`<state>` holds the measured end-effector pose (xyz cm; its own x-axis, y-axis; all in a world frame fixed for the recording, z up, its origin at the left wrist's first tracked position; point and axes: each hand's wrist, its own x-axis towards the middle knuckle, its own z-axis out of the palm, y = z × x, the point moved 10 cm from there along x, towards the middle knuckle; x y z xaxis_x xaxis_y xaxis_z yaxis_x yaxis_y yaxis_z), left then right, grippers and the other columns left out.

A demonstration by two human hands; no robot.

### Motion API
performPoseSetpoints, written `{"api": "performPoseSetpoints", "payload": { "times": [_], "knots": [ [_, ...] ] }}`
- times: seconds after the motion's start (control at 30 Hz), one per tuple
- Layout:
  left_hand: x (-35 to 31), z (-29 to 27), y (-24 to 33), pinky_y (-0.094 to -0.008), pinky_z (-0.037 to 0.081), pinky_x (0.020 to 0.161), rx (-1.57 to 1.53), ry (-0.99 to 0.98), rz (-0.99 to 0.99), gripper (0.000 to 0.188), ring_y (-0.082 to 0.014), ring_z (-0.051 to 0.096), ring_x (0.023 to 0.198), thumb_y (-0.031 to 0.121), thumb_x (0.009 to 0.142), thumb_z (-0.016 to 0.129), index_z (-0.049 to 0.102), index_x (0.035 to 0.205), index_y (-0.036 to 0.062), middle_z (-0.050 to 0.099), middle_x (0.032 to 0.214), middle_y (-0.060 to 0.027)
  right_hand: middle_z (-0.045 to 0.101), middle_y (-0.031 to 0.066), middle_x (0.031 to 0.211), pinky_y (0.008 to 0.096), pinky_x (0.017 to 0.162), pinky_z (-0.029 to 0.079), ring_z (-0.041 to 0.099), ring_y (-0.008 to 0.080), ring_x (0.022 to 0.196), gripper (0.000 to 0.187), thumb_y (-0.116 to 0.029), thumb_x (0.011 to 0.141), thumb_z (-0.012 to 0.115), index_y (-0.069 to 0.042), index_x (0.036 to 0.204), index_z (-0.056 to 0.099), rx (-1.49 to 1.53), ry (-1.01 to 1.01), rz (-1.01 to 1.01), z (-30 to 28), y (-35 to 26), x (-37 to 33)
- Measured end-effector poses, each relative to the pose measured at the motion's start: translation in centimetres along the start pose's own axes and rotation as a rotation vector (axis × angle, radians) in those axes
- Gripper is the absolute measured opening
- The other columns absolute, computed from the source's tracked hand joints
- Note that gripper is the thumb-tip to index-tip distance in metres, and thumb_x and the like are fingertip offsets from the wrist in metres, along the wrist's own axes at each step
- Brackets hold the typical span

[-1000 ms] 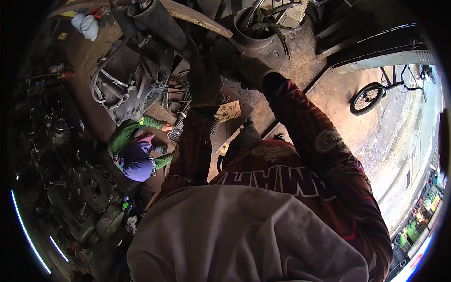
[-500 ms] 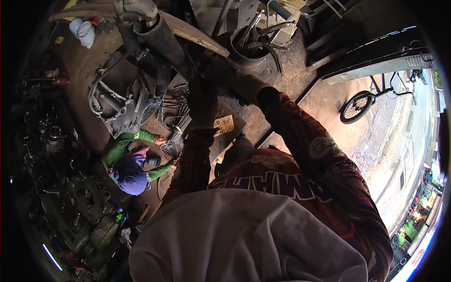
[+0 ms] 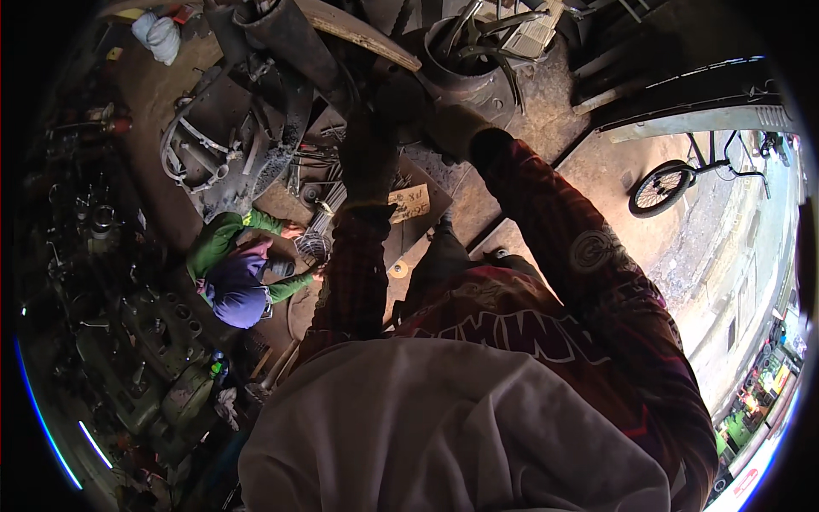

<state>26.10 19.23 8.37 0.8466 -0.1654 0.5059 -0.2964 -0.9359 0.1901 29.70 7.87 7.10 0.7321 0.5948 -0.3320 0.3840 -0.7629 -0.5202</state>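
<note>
My left hand [image 3: 367,162], in a dark glove, is closed in deep shadow near the middle top. Beside it my right hand [image 3: 454,132], in a lighter glove, is curled toward the same spot. A dark round thing [image 3: 399,98] lies just beyond both hands; its kind is lost in the shadow. What the fingers grip is hidden. Right behind my right hand stands a round metal pot [image 3: 465,84] with several clamp-like tools [image 3: 490,47] in it. A piece of cardboard [image 3: 411,205] with handwriting lies by my left wrist.
A curved wooden piece [image 3: 363,36] and a thick metal pipe [image 3: 299,51] lie at the far side. Another person [image 3: 239,273] in green sleeves crouches at left, near metal rods [image 3: 320,222]. Dark machinery [image 3: 145,350] fills the left; a bicycle wheel [image 3: 661,188] is at right.
The view has shifted slightly, so the pot, bicycle and cardboard sit a little farther right. Both hands stay close together at the dark thing. The crouching person looks much the same.
</note>
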Motion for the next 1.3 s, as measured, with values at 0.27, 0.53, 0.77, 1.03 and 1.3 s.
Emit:
{"api": "performPoseSetpoints", "payload": {
  "times": [0.27,0.53,0.77,1.03,1.3],
  "knots": [
    [-0.9,-0.3,0.9,-0.0432,0.054,0.07,0.095,0.022,0.089,0.018,-0.0339,0.065,0.092,0.009,0.088,0.064,0.061,0.106,0.0042,0.062,0.1,-0.0147,0.069,0.0119,0.071,0.0415,0.062,0.057,0.071,0.0288,0.065,0.022,-0.026,0.091,0.063,-0.006,0.099,0.068,0.115,0.083,0.098,-1.4,0.8,-0.5],
    [1.1,-2.0,0.0,-0.0415,0.051,0.074,-0.724,-0.219,-0.385,0.02,-0.0327,0.067,0.088,0.018,0.096,0.06,0.062,0.113,0.0066,0.067,0.091,-0.0145,0.066,0.0139,0.096,0.044,0.071,0.055,0.067,0.0343,0.089,0.026,-0.028,0.091,0.062,-0.008,0.106,0.066,0.028,0.696,-0.111,-4.1,-3.2,-8.3],
    [3.6,-11.8,2.3,-0.0352,0.051,0.085,-0.994,0.128,-0.448,0.031,-0.0255,0.068,0.095,0.027,0.101,0.058,0.062,0.117,0.0011,0.07,0.103,-0.0113,0.064,0.0083,0.085,0.0348,0.066,0.053,0.066,0.0214,0.075,0.026,-0.026,0.1,0.056,-0.003,0.111,0.064,0.353,0.564,-0.251,-1.3,-1.7,-9.7],
    [-4.7,-3.8,0.1,-0.0301,0.055,0.074,-1.443,-0.391,-0.747,0.031,-0.0152,0.068,0.087,0.026,0.102,0.058,0.063,0.119,0.001,0.069,0.104,-0.0086,0.063,0.0029,0.086,0.0255,0.063,0.052,0.064,0.0106,0.071,0.023,-0.016,0.104,0.05,-0.002,0.117,0.063,1.141,0.247,-0.105,2.1,-0.1,-9.6],
    [-3.6,-0.6,-1.0,-0.0263,0.05,0.059,-1.302,-0.396,-0.918,0.028,-0.0101,0.062,0.066,0.032,0.098,0.065,0.066,0.104,0.0055,0.064,0.078,-0.0008,0.064,0.0043,0.08,0.0286,0.062,0.052,0.064,0.0123,0.068,0.021,-0.02,0.1,0.055,-0.003,0.105,0.067,0.725,0.331,-0.103,2.7,1.2,-7.3]
  ]
}}
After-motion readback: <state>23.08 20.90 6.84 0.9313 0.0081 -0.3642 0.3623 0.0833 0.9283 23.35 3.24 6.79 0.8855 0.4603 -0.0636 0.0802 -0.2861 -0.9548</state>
